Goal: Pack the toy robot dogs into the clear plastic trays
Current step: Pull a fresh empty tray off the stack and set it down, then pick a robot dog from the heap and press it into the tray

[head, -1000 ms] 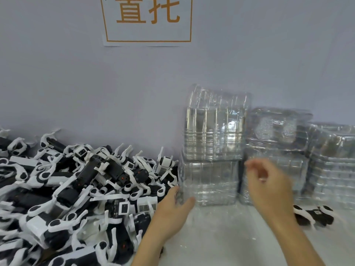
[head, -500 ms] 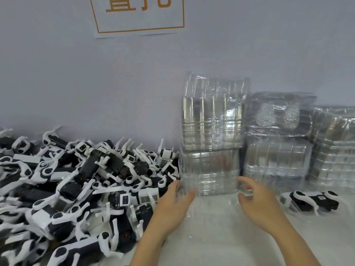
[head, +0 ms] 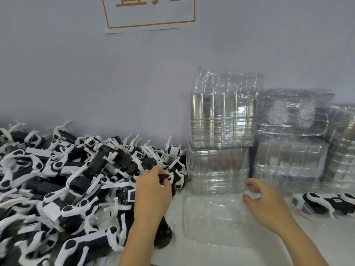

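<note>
**Dog pick at the pile edge, tray waiting**

Wall (head: 96, 73) fills the background, with a paper sign (head: 149, 14) at the top. Table (head: 317, 237) is pale and runs beneath everything.

Pile (head: 57, 179) of black-and-white toy dogs covers the left half of the table and reaches up to the wall. Tray stacks (head: 222, 131) stand against the wall right of centre, one wrapped bundle on another, with more bundles to their right.

Single tray (head: 217, 217) lies flat on the table in front of the stacks, between my two hands, apparently with nothing in it. One dog (head: 322, 203) lies apart at the far right, long axis roughly left to right.

Left hand (head: 153, 191) is at the pile's right edge, fingers curled round a dark dog part (head: 165, 178); I cannot tell if the grip is complete. Right hand (head: 267, 204) hovers at the tray's right rim, fingers loosely curled, grasping nothing that I can see.

Key relation: the gripped dog sits just left of the tray and slightly farther back, so the left hand is the nearer one. My judgement: the coming move is a short carry rightward and toward me, while the right hand steadies the tray.
</note>
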`<state>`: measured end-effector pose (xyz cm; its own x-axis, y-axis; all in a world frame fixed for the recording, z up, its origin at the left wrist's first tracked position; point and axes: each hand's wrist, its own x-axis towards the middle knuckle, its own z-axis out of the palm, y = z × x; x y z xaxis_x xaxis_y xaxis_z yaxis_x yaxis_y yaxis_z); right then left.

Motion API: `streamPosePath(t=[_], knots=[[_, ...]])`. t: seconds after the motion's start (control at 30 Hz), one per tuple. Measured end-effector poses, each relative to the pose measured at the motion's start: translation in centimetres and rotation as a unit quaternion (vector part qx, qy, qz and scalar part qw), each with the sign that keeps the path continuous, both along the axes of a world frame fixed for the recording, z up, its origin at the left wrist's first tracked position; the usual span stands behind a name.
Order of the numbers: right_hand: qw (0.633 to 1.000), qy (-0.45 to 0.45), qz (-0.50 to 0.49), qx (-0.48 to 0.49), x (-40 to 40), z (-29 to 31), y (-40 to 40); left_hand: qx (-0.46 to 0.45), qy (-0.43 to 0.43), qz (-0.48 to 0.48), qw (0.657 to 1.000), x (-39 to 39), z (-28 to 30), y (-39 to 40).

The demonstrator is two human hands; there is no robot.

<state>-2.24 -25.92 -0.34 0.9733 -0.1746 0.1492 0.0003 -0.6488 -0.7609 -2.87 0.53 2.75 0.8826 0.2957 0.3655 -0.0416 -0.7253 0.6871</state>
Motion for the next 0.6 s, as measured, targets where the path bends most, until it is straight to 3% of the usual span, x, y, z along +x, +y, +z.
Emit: streamPosePath(t=[0.13, 0.23, 0.43, 0.6], knots=[[1.0, 0.001, 0.006, 0.004, 0.2, -0.2, 0.2, 0.104, 0.124, -0.002, 0.987, 0.1, -1.3, 0.4], [1.0, 0.005, 0.012, 0.008, 0.2, -0.1, 0.1, 0.146, 0.126, 0.02, 0.981, 0.1, -1.6, 0.3], [1.0, 0.008, 0.02, 0.012, 0.2, -0.1, 0.0, 0.08, 0.118, 0.034, 0.989, 0.2, -1.2, 0.9], [1.0, 0.012, 0.024, 0.003, 0.1, 0.1, 0.1, -0.039, 0.106, 0.008, 0.994, 0.0, 0.3, 1.9]])
